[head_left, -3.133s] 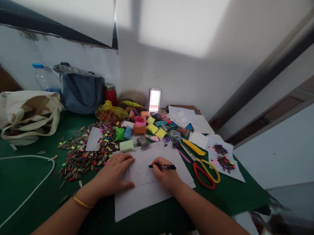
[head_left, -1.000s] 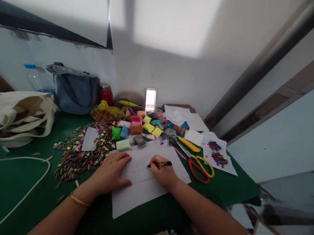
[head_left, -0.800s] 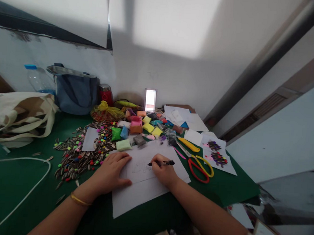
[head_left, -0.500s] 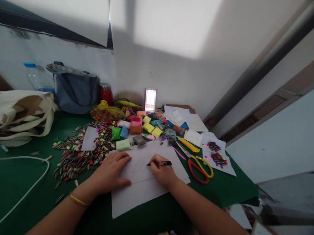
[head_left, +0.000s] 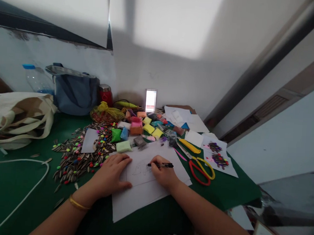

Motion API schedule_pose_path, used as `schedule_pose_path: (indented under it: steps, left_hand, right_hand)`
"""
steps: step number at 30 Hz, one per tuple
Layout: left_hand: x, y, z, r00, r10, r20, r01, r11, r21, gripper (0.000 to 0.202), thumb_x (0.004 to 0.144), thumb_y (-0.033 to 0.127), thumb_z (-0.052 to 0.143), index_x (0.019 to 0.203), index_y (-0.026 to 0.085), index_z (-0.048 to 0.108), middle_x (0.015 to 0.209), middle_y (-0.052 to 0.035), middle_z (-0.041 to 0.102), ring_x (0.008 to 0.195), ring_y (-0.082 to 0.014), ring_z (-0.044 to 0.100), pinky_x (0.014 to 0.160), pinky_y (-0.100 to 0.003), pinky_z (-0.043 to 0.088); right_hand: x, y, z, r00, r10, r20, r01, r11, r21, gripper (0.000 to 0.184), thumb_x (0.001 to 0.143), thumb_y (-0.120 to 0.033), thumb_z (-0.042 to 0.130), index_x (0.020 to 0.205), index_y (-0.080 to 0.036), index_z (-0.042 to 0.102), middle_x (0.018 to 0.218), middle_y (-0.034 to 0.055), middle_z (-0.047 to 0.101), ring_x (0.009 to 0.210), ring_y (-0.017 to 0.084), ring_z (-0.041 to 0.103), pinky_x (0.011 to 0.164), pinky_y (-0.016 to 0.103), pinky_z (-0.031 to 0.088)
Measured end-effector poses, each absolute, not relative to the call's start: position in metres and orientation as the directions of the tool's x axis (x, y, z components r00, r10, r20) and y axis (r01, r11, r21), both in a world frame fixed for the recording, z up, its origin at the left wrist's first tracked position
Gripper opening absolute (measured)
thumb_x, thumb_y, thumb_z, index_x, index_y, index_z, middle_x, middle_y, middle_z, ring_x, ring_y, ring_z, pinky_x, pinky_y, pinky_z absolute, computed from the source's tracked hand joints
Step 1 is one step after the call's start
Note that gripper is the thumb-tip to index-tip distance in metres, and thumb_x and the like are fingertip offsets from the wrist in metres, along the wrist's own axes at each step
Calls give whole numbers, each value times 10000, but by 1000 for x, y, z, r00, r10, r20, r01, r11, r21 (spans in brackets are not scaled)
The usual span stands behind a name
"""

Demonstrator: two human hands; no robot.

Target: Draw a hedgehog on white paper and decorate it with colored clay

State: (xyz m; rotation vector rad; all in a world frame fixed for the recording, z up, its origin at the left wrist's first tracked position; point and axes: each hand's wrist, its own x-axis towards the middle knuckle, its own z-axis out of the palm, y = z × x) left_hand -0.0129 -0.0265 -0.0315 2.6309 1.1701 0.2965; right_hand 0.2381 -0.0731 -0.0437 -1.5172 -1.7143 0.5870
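My right hand [head_left: 164, 172] is closed around a black pen [head_left: 165, 165], its tip at the faint line drawing on the white paper [head_left: 137, 198]. Fingers spread, my left hand [head_left: 112, 175] lies flat on the left part of the sheet. More sheets lie beneath it. Just left of that hand is a heap of striped sunflower seeds [head_left: 73, 161] mixed with small coloured balls. Beyond the paper are soft coloured clay packets, among them a pale green packet [head_left: 123, 146] and a grey packet [head_left: 139, 142].
Right of the paper lie scissors [head_left: 200, 170] with red and yellow handles, a yellow cutter [head_left: 190, 146] and sheets with seed figures [head_left: 218, 159]. A lit phone [head_left: 150, 101] stands against the wall. Bags [head_left: 75, 90] and a white cable [head_left: 31, 187] are at left.
Both hands have hardly moved; the pen stays in my right hand over the drawing, with a few more strokes perhaps visible. The whole view has shifted very slightly.
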Motion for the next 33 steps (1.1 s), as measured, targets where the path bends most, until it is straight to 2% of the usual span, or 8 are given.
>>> schedule_pose_path:
  steps: [13,22,26,33]
  left_hand:
    - [-11,-28,-28,647,760,65,709,-631,315,804,634,499,793,1346,226,541,1405,-106,512,1299,-345,434,1113,-487,323]
    - [-12,-28,-31,645,759,90,703,-636,318,799,618,473,815,1330,229,550,1389,-103,521,1287,-339,443,1114,-481,325]
    - [-12,-28,-31,648,756,87,698,-636,330,808,610,472,822,1327,215,553,1382,-106,524,1279,-338,449,1115,-487,325]
    - [-13,-28,-31,648,755,96,689,-636,349,807,603,469,828,1326,242,549,1377,-95,527,1281,-338,447,1112,-488,329]
  right_hand:
    - [238,-73,-43,41,973,225,607,155,-779,123,844,-176,500,804,-203,613,738,6,627,719,169,587,660,273,417]
    - [237,-73,-44,4,977,212,640,161,-752,106,860,-190,516,842,-211,618,771,4,638,741,170,588,661,272,409]
    - [238,-73,-43,16,975,221,613,165,-773,119,862,-181,504,816,-206,611,759,5,635,734,167,589,665,271,416]
    - [237,-71,-44,4,977,213,602,168,-780,114,883,-222,516,879,-222,630,774,-9,640,740,164,591,670,274,420]
